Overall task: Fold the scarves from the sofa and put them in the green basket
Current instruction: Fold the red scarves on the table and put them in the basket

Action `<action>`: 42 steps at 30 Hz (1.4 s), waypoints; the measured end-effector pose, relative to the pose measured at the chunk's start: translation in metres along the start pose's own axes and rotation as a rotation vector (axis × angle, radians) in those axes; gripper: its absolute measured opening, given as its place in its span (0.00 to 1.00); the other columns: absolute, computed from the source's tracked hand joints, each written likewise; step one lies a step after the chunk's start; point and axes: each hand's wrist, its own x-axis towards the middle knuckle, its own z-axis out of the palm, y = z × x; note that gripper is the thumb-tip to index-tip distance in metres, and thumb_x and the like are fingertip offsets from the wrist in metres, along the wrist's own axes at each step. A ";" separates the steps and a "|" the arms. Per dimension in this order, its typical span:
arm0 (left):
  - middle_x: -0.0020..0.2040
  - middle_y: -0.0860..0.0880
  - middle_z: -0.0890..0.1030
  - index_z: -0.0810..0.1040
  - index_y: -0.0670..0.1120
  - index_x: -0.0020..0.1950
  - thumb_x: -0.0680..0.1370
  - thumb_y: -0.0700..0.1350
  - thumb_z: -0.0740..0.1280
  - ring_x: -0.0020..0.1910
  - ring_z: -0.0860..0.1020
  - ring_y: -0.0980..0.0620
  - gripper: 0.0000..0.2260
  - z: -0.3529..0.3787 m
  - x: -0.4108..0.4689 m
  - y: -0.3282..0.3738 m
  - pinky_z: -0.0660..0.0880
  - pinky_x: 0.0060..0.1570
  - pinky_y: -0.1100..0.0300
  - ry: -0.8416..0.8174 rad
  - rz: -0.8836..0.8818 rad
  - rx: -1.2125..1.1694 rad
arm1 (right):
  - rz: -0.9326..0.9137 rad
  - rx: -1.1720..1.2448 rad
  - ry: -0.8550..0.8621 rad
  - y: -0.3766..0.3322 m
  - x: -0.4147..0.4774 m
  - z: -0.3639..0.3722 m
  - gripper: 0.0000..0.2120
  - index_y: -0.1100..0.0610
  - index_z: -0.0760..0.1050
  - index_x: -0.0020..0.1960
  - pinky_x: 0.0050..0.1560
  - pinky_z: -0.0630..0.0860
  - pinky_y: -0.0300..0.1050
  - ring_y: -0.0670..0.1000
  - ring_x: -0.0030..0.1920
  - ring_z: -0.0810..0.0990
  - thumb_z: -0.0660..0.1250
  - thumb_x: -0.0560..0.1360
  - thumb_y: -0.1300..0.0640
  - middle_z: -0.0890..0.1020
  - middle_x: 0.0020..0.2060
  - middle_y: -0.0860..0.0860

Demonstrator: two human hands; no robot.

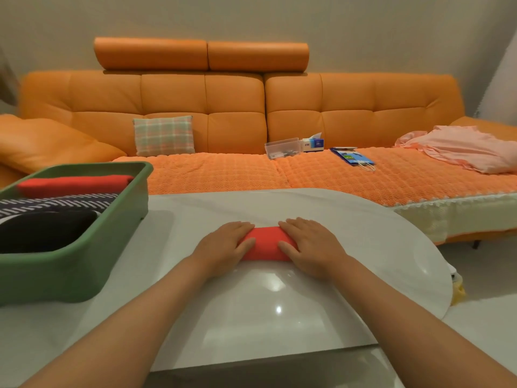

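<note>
1. Orange sofa runs across the far side, its seat under a knitted orange cover
2. White glossy table fills the near ground, its rounded far edge close to the sofa seat
3. Green basket stands on the table's left part, well left of the hands
4. Pink cloth lies crumpled on the sofa seat at far right
5. Three folded pieces lie side by side in the basket: red scarf farthest, striped scarf in the middle, black scarf nearest
6. Plaid pillow leans upright against the sofa back, left of centre
7. Folded scarf, red, lies on the table centre as a short thick bundle, outside the basket
8. Left hand presses flat on its left end, fingers straight and close together, thumb lying on the cloth
9. Right hand presses on its right end the same way, fingers together, thumb along the near side
10. Blue bag lies flat on the seat, right of centre
11. Clear box sits on the seat, touching a tissue box on its right
</note>
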 end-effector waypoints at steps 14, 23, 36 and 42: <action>0.77 0.53 0.66 0.64 0.53 0.78 0.78 0.54 0.60 0.74 0.64 0.51 0.27 -0.022 -0.001 0.020 0.57 0.73 0.54 -0.077 0.083 0.099 | -0.066 0.139 -0.114 0.001 -0.001 -0.007 0.41 0.47 0.60 0.76 0.77 0.49 0.59 0.52 0.79 0.49 0.62 0.65 0.40 0.55 0.79 0.50; 0.67 0.53 0.74 0.66 0.55 0.74 0.71 0.43 0.67 0.65 0.72 0.49 0.31 -0.025 0.001 0.006 0.69 0.65 0.56 -0.154 -0.046 0.096 | 0.107 0.197 -0.184 0.008 -0.004 -0.011 0.40 0.43 0.54 0.79 0.69 0.68 0.50 0.53 0.68 0.67 0.67 0.72 0.56 0.68 0.67 0.50; 0.62 0.52 0.75 0.69 0.53 0.71 0.75 0.40 0.67 0.59 0.75 0.49 0.25 -0.125 -0.034 -0.029 0.74 0.58 0.52 0.147 0.030 0.371 | -0.001 0.268 0.149 -0.064 0.027 -0.048 0.28 0.42 0.73 0.67 0.51 0.74 0.41 0.49 0.52 0.79 0.72 0.69 0.56 0.79 0.57 0.44; 0.64 0.53 0.75 0.69 0.53 0.72 0.74 0.45 0.71 0.61 0.75 0.49 0.27 -0.225 -0.047 -0.105 0.73 0.58 0.54 0.197 -0.035 0.442 | -0.179 0.267 0.281 -0.145 0.111 -0.081 0.33 0.47 0.68 0.73 0.57 0.76 0.48 0.53 0.59 0.78 0.74 0.71 0.55 0.77 0.64 0.49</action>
